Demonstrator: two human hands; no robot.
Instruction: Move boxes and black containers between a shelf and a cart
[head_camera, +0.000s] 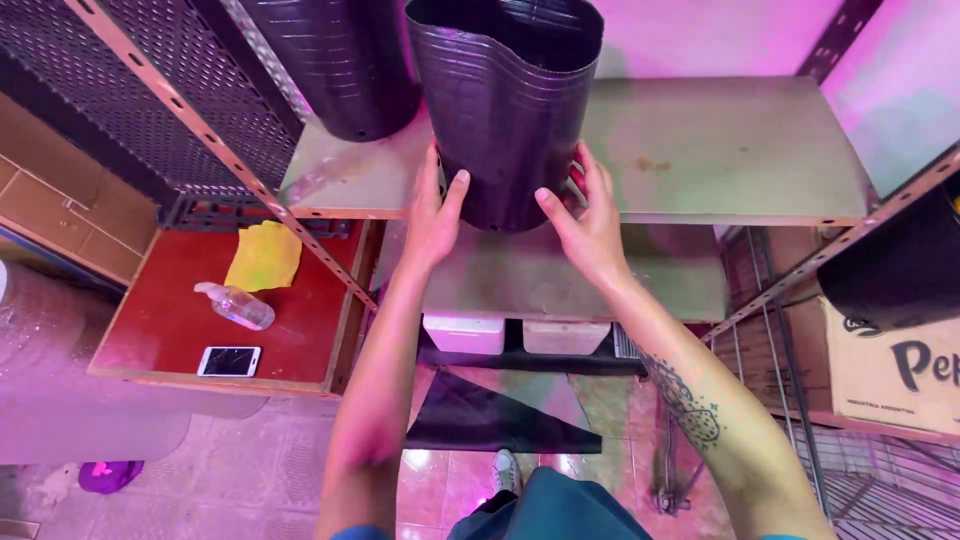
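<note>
Forearms, two, reaching up from the lower edge. Left hand (432, 215): palm pressed to the left wall of one black plastic grow bag (500, 110), thumb laid on its front. Right hand (588, 222): fingers clamped on the right wall, thumb forward. Bag upright, mouth open, base at the front edge of the metal shelf (720, 150). Second black bag (340, 65), one, just behind to the left. Red tray (170, 320) below left holds one yellow cloth (264, 256), one clear bottle (233, 304), one phone (229, 361).
</note>
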